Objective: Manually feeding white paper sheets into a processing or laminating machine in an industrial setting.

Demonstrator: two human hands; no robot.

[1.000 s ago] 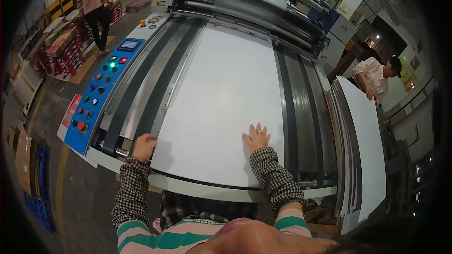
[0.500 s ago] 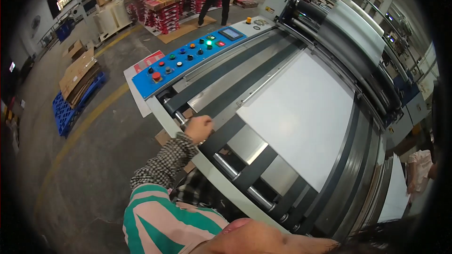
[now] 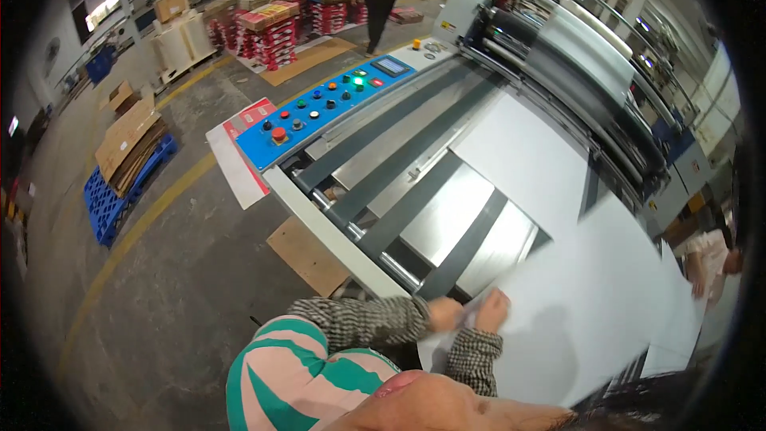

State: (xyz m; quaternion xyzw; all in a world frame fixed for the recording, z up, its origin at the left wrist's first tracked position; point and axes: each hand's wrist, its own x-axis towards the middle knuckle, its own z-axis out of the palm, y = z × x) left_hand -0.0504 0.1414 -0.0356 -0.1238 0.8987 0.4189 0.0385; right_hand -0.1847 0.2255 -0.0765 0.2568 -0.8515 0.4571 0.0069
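A large white sheet (image 3: pixel 590 295) slants across the near right part of a belt-fed machine. My right hand (image 3: pixel 492 311) is closed on the sheet's near left edge, fingers pinched together. Beside it, my left hand (image 3: pixel 444 314) reaches in to the same edge; motion smears its fingers, so its grip cannot be told. Farther up, a second white sheet (image 3: pixel 523 152) lies flat on the dark belts (image 3: pixel 383 152), its far end close to the rollers (image 3: pixel 574 64). The held sheet hides part of the belts and the near right end of the machine.
Along the machine's left side runs a blue control panel (image 3: pixel 315 116) with buttons and a lit green lamp. A blue pallet (image 3: pixel 108 191) bears flattened cardboard (image 3: pixel 128 144). Another person (image 3: pixel 710 259) is at the right edge; a second person (image 3: pixel 381 0) walks near red-and-white stacks (image 3: pixel 271 36).
My left hand has moved right, from the machine's near left rail to the sheet edge. My right hand and a second white sheet have come into view. The sheet on the belts has moved toward the rollers.
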